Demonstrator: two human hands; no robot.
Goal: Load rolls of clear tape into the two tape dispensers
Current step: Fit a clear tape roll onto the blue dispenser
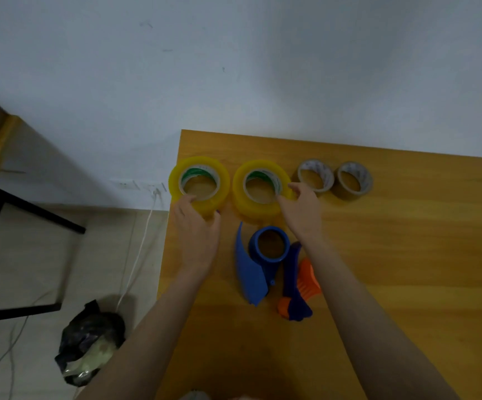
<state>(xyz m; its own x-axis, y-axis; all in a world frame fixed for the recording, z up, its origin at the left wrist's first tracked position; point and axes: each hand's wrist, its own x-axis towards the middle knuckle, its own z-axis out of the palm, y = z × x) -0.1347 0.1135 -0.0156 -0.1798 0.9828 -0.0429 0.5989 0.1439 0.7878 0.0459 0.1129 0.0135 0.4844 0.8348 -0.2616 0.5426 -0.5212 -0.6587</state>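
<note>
Yellowish plastic on the near rim of the left tape roll [199, 162] is hidden under the left hand [198, 229], and the right forearm cuts off part of the blue-and-orange dispenser [291, 293] beside the blue dispenser [252, 272]. Both arms reach forward across the wooden table [407, 226]. Left fingers curl over their roll's near edge. The right hand [300, 212] pinches the right tape roll [238, 186] at its rim, thumb inside the core.

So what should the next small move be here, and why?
Probably lift the right clear roll toward the blue dispenser: the right hand pinches its rim, and the dispenser's hub lies empty close by.
</note>
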